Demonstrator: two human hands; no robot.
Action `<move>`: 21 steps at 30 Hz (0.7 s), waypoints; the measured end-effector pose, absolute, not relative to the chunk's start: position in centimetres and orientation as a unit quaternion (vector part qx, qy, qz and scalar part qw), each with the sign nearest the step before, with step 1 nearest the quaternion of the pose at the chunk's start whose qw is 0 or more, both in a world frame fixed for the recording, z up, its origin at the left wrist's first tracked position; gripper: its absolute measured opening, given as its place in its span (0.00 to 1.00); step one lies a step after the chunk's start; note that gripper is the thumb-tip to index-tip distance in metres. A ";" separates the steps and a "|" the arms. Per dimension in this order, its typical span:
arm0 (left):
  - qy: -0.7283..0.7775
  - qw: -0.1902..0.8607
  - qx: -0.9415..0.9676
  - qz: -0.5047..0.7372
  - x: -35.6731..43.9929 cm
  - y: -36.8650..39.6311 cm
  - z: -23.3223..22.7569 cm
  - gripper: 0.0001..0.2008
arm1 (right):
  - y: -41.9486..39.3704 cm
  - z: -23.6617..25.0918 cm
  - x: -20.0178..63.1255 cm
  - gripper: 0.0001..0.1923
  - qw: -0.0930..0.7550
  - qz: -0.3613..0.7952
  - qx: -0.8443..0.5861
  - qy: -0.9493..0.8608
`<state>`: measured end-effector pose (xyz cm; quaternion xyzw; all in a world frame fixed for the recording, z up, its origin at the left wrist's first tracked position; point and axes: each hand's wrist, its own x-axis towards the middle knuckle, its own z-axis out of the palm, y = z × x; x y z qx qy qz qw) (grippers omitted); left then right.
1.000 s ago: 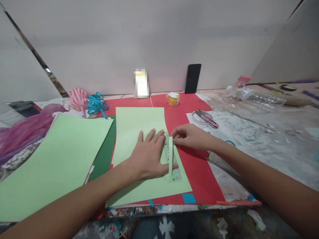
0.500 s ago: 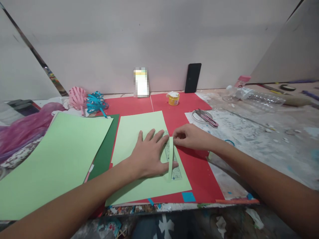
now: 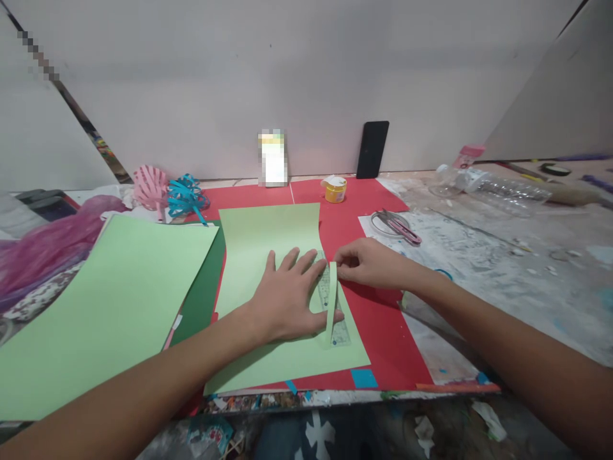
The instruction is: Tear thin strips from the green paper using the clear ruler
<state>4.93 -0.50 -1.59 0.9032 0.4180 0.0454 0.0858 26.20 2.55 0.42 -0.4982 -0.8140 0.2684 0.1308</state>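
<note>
A light green sheet of paper (image 3: 268, 255) lies in the middle of the work surface on top of a red sheet (image 3: 373, 319), its far edge curling up slightly. It is plain, matte and pale, roughly portrait in shape, with its near right corner reaching toward a small blue patch (image 3: 364, 378). Along its right edge a clear plastic ruler (image 3: 335, 313) rests lengthwise, and a narrow strip (image 3: 331, 300) of the same green paper stands folded up against the ruler's edge.

The left hand (image 3: 287, 297) lies flat and fully spread, palm down on the sheet, with fingertips pressing on the ruler; it grips nothing. The right hand (image 3: 368, 262) sits just right of the ruler, fingers curled in and pinching the far end of the upturned strip between thumb and forefinger.

To the left lies a larger light green sheet (image 3: 105, 306) over a dark green one (image 3: 204, 287). Farther away are pink (image 3: 149, 186) and blue paper curls (image 3: 186, 197), a small yellow pot (image 3: 334, 189), a dark phone (image 3: 372, 149) leaning on the wall, scissors (image 3: 397, 225) on the right and a clear plastic bottle (image 3: 498, 186)
</note>
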 end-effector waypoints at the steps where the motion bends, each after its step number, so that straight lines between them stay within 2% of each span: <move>1: 0.418 0.085 0.903 0.046 4.9 -0.5 -1.6 0.45 | 2.6 0.5 26.2 0.07 0.129 0.268 -0.497 -0.815; 12: 0.414 0.085 0.905 0.045 4.9 -0.4 -1.8 0.43 | 2.7 0.7 26.4 0.14 0.112 0.272 -0.490 -0.821; 21: 0.422 0.088 0.901 0.044 5.1 -0.5 -1.5 0.46 | 2.4 0.4 26.1 0.09 0.125 0.285 -0.487 -0.816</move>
